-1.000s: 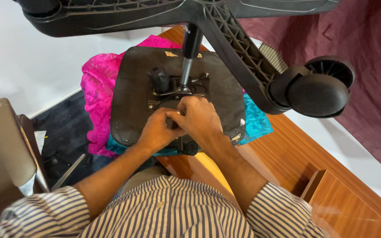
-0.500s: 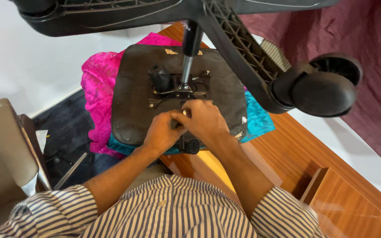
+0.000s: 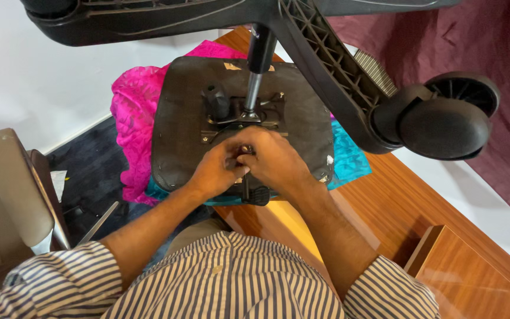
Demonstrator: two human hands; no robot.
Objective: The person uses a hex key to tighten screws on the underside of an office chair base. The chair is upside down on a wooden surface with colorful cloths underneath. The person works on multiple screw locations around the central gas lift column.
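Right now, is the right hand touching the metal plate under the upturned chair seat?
Touching. The head view shows the right hand lying over the near edge of the metal plate, fingers meeting the left hand there.

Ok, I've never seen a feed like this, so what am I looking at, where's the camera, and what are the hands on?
There is no machine here: a person in a striped shirt works with two bare hands. The one picture comes from a camera on the person's head, looking down.

An office chair lies upside down on a wooden table. The dark square is the underside of its seat, resting on pink cloth and teal cloth. A metal column rises from the seat plate toward the camera, into the black wheel base, with one caster at the right.

The left hand and right hand are pressed together on the mechanism at the seat's near edge. Their fingers hide what they grip. A black lever knob shows just below them.
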